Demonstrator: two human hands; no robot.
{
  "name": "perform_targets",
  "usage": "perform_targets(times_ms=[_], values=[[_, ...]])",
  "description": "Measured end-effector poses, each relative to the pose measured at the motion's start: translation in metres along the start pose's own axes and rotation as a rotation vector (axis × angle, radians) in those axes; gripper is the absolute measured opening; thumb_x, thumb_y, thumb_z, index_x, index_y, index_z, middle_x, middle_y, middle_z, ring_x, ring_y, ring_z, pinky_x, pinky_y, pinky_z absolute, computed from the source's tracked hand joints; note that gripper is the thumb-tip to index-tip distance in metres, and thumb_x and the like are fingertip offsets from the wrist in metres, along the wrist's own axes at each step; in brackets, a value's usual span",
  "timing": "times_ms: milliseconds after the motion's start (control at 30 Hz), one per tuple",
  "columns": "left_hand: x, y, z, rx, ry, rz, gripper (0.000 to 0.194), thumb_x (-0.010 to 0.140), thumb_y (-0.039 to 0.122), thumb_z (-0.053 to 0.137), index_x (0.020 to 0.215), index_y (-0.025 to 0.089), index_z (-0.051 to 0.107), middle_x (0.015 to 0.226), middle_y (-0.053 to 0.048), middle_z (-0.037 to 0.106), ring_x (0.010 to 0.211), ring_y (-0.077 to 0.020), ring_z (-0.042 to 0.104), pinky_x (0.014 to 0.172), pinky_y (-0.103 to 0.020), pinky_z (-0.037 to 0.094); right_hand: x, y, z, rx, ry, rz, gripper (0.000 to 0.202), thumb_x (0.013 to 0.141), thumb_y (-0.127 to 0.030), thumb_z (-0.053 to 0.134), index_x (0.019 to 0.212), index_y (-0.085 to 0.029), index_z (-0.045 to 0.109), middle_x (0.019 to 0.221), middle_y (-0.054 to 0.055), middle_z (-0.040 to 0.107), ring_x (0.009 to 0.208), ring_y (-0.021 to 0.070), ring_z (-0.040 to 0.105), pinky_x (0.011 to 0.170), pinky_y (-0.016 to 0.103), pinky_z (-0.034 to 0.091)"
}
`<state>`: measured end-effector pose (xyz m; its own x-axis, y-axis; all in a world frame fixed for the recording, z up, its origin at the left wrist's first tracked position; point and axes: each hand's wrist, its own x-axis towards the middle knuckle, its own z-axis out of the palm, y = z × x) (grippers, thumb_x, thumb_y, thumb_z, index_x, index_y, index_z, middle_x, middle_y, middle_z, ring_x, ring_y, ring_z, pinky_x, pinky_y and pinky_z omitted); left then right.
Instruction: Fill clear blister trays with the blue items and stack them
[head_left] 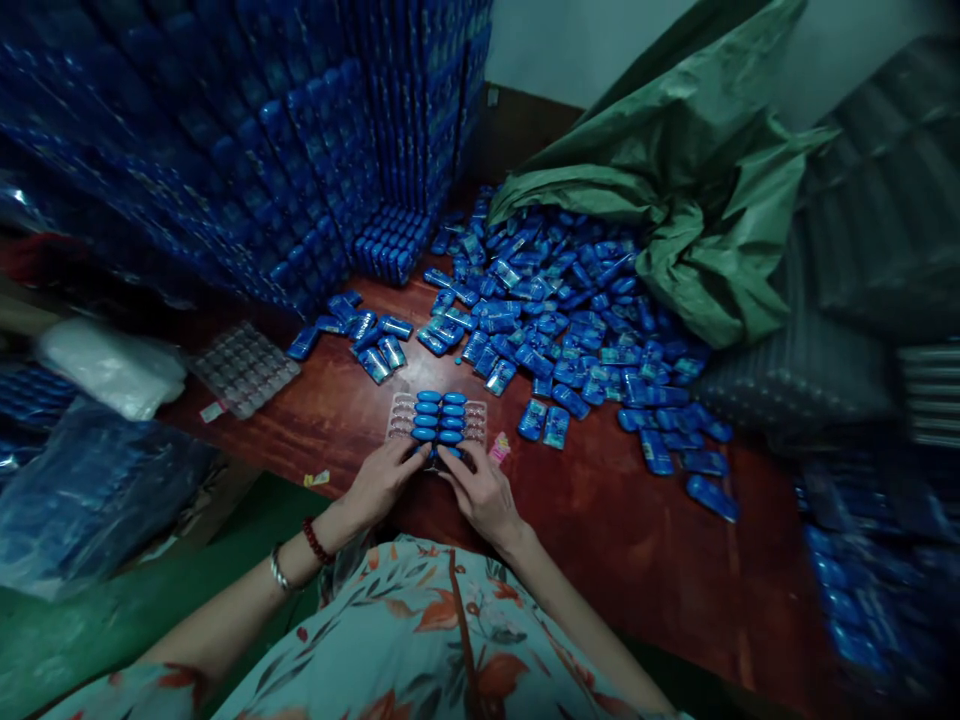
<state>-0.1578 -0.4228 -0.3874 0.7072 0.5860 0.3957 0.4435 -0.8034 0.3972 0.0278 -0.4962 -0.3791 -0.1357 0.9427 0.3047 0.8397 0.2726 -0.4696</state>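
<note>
Tray (403,412) is lying flat near the front edge of the worktop (585,550), straight ahead of the body; presumably it is being placed centrally so that both sides can be reached alike. The two middle columns are being taken up by blue packs (429,409), laid crosswise; bare clear cells are showing in the outer columns on either side.

Left grip (381,483) is being set at the near left of the tray, fingers bent over the nearest packs. Right grip (484,495) is being held at the near right, almost as a mirror of it. No wide spread is being shown by either; whether a pack is being pinched or merely pressed cannot be told, the contact being covered by the fingers. A steadying purpose is being guessed at: with both sides being touched, sliding is probably being checked.

Relative to the grips: the tray is lying between and ahead of them, most of it reaching away from the body, its near end being partly hidden. A pink scrap (499,448) is lying just beside the right grip.

Loose packs (525,345) are being heaped beyond and to the right, at the mouth of a green sack (675,180), seemingly for easy reach. A small cluster (375,350) is lying ahead and to the left. An empty tray (244,368) is resting farther left, apart from the heap, probably to spare room. Stacked packs (322,160) are towering at the back left
</note>
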Motion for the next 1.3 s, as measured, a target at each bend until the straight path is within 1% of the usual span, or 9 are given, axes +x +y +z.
perform_targets(times_ms=[233,300,400,567,700,833,1000,1167,1300], values=[[-0.001,0.005,-0.011,0.019,0.164,-0.092,0.046,0.088,0.018,0.050,0.132,0.027,0.044,0.109,-0.011,0.052,0.091,-0.0194,0.053,0.074,-0.031,0.049,-0.014,0.066,-0.046,-0.036,0.448,0.635,0.037,0.091,-0.038,0.041,0.117,-0.017,0.058,0.097,0.011,0.058,0.086,0.0212,0.058,0.081,0.039,0.048],[0.011,0.021,-0.005,-0.071,0.191,-0.047,0.050,0.087,0.010,0.046,0.134,0.025,0.040,0.101,-0.009,0.054,0.089,-0.0175,0.054,0.074,-0.028,0.050,-0.013,0.093,-0.057,-0.089,0.369,0.766,0.046,0.088,-0.046,0.044,0.119,-0.013,0.055,0.097,0.013,0.057,0.081,0.0224,0.057,0.077,0.040,0.047],[0.046,0.056,0.024,-0.129,-0.006,0.075,0.051,0.084,0.005,0.040,0.133,0.020,0.041,0.106,-0.012,0.057,0.093,-0.0188,0.056,0.077,-0.029,0.051,-0.008,0.118,-0.066,-0.130,0.145,0.779,0.052,0.083,-0.047,0.048,0.123,-0.014,0.049,0.106,0.015,0.056,0.089,0.0255,0.057,0.076,0.039,0.046],[0.117,0.099,0.093,0.157,-0.323,-0.094,0.051,0.083,0.006,0.042,0.134,0.012,0.041,0.139,-0.023,0.040,0.114,-0.0317,0.051,0.084,-0.042,0.049,-0.008,0.117,-0.075,-0.102,-0.168,0.736,0.035,0.078,-0.035,0.053,0.110,-0.020,0.052,0.100,0.009,0.061,0.089,0.0223,0.059,0.072,0.032,0.044],[0.139,0.107,0.113,0.342,-0.381,-0.114,0.041,0.088,0.006,0.032,0.126,0.003,0.047,0.136,-0.025,0.042,0.112,-0.0265,0.053,0.089,-0.037,0.047,-0.037,0.112,-0.081,0.056,-0.197,0.897,0.035,0.064,-0.038,0.065,0.091,-0.021,0.051,0.067,-0.003,0.057,0.063,0.0170,0.056,0.060,0.028,0.042],[0.116,0.110,0.093,0.256,-0.417,-0.085,0.040,0.087,0.005,0.032,0.124,0.006,0.048,0.133,-0.022,0.046,0.108,-0.0247,0.055,0.085,-0.037,0.049,-0.069,0.106,-0.082,0.449,0.020,1.033,0.044,0.055,-0.045,0.071,0.084,-0.022,0.047,0.061,-0.007,0.053,0.048,0.0115,0.048,0.046,0.024,0.038],[0.048,0.091,0.031,-0.221,-0.476,0.000,0.065,0.083,0.001,0.035,0.143,0.020,0.019,0.139,-0.013,0.042,0.129,-0.0212,0.040,0.101,-0.035,0.040,-0.068,0.077,-0.080,0.815,0.094,0.980,0.055,0.072,-0.054,0.062,0.112,-0.020,0.047,0.052,-0.008,0.052,0.037,0.0094,0.044,0.038,0.022,0.036],[-0.005,0.052,-0.030,-0.353,-0.341,-0.189,0.051,0.088,0.008,0.035,0.137,0.023,0.034,0.126,-0.010,0.054,0.114,-0.0179,0.053,0.094,-0.031,0.047,-0.032,0.026,-0.052,0.798,0.036,0.670,0.031,0.082,-0.041,0.058,0.105,-0.021,0.057,0.082,0.003,0.065,0.065,0.0149,0.063,0.057,0.026,0.052],[-0.021,0.029,-0.039,-0.135,-0.067,-0.187,0.043,0.089,0.009,0.035,0.128,0.024,0.047,0.114,-0.010,0.058,0.103,-0.0183,0.058,0.082,-0.029,0.051,-0.012,0.002,-0.024,0.518,0.068,0.256,0.018,0.088,-0.023,0.050,0.102,-0.022,0.062,0.100,0.006,0.063,0.094,0.0174,0.060,0.084,0.031,0.050]])
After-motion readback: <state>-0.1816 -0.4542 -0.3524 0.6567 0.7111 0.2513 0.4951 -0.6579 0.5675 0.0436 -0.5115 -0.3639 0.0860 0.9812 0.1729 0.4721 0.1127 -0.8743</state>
